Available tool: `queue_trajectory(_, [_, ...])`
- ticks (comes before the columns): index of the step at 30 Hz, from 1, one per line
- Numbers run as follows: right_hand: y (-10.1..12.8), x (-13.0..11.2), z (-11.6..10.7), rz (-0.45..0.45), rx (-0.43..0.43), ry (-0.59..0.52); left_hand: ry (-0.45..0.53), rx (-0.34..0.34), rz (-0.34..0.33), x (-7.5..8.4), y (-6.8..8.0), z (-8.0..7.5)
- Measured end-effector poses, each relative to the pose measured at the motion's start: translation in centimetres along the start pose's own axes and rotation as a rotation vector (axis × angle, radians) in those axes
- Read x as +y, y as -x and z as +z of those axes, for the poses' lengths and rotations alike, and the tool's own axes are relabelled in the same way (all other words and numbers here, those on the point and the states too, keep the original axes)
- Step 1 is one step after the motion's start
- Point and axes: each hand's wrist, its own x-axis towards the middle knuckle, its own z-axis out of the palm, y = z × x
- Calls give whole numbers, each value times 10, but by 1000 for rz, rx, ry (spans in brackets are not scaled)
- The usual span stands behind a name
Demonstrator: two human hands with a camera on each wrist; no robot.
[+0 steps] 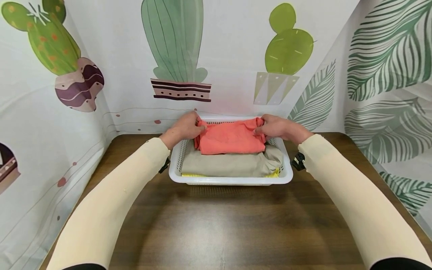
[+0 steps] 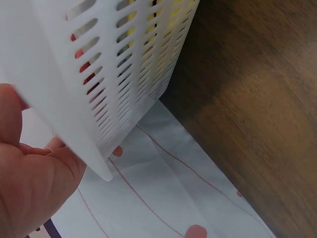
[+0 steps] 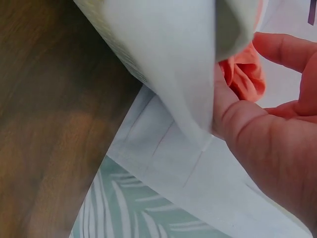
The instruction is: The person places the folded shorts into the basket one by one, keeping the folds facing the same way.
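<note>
A folded coral cloth (image 1: 233,139) lies at the back of a white plastic basket (image 1: 233,181). My left hand (image 1: 185,126) pinches its left end, and my right hand (image 1: 277,126) grips the right end. In front of it, lower in the basket, is a folded grey-beige cloth (image 1: 224,165), with bits of a yellow cloth (image 1: 193,175) showing beneath. The left wrist view has my thumb beside the slotted basket wall (image 2: 124,64); the cloth in those fingers is hidden there. Bunched coral fabric (image 3: 250,77) appears by my right fingers in the right wrist view.
The basket stands near the far edge of a brown wooden table (image 1: 209,225). Right behind it hangs a white curtain (image 1: 229,56) printed with cacti, which also runs along both sides. Each wrist wears a dark strap device (image 1: 298,161).
</note>
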Motion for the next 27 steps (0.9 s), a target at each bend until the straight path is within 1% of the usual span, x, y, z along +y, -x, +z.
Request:
queue_trajectory(6, [9,-2,-3,-7,-20,-10,9,12,7,0,5,-4])
queue_trajectory(11, [11,-1,-3,-34,-31,-23,25,10,-7,-3,7,-6])
queue_trajectory(16, [18,0,-7,-43,-23,-42,43,1,-8,-5,9,-8])
queue_trajectory(20, [25,4,-9,-51,-12,-30,44,5,5,-5,13,-9])
queue_trajectory(27, [36,12,-8,-100,6,-48,64,8,14,-5,21,-10])
